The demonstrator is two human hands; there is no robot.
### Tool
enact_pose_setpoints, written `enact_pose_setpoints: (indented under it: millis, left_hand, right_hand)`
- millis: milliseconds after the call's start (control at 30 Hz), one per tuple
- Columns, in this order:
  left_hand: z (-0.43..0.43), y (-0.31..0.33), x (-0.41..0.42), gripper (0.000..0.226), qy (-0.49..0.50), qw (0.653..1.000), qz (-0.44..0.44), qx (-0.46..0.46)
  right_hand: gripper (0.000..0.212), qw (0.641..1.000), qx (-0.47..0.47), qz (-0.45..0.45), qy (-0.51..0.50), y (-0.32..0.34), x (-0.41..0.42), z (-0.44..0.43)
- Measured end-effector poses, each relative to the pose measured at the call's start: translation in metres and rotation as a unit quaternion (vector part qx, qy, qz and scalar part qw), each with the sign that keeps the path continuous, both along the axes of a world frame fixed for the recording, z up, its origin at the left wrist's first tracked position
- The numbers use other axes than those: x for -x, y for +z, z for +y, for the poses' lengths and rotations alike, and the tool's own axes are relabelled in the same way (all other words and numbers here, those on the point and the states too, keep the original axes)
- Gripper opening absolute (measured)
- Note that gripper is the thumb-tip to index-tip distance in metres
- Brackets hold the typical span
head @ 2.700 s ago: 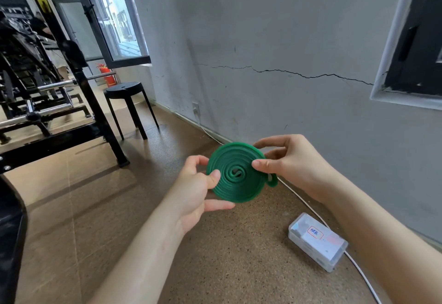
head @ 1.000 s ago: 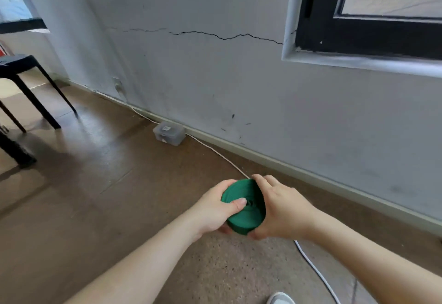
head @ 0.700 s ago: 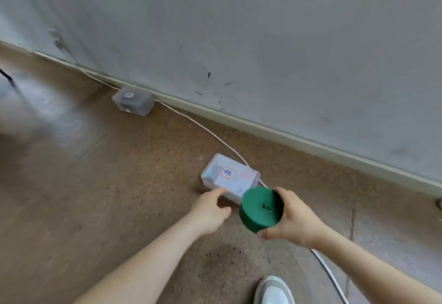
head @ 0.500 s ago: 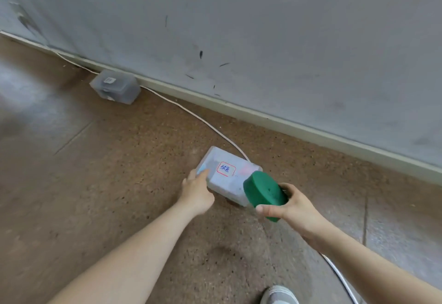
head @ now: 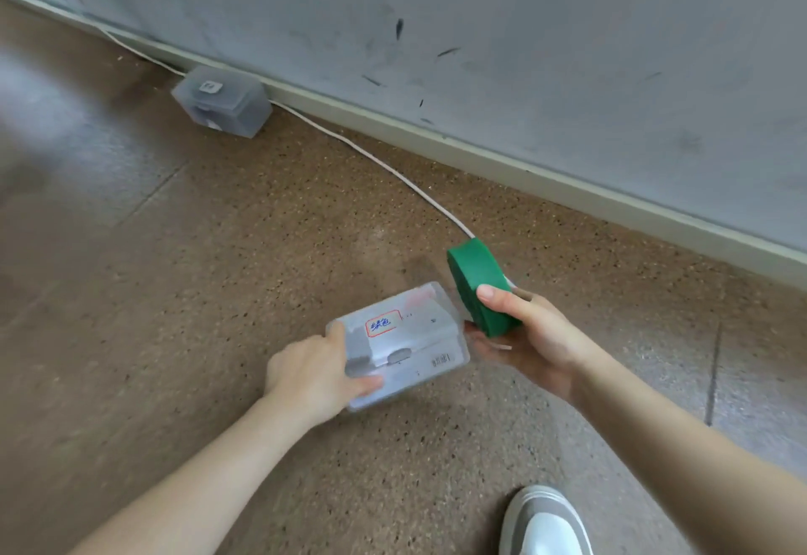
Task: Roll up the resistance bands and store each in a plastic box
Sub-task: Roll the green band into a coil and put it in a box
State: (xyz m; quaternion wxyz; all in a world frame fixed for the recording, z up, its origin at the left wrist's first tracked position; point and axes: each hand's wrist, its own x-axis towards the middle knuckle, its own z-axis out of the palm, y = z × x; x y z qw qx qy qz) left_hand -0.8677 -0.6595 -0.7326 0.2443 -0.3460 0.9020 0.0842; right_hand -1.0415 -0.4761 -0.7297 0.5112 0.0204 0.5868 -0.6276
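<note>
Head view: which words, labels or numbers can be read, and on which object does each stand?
"绿色": red-bordered sticker on the near plastic box lid.
Barcode label on that box's front: too small to read.
Label on the far plastic box: too blurred to read.

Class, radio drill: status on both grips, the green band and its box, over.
Status: left grip holds the labelled box, lid shut. Right grip holds the rolled green band beside it. Shut lid bars stowing; nothing else between them.
</note>
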Motion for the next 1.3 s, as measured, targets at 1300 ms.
enact_pose_setpoints:
  millis: [1300]
  left_hand:
    - [-0.026,-0.001,-0.087,0.022,0.351,0.824,0.299,-0.329]
  right_hand:
    - [0.096,0.628,-0.313,0.577,0.418,-0.038,-0.137,-0.031]
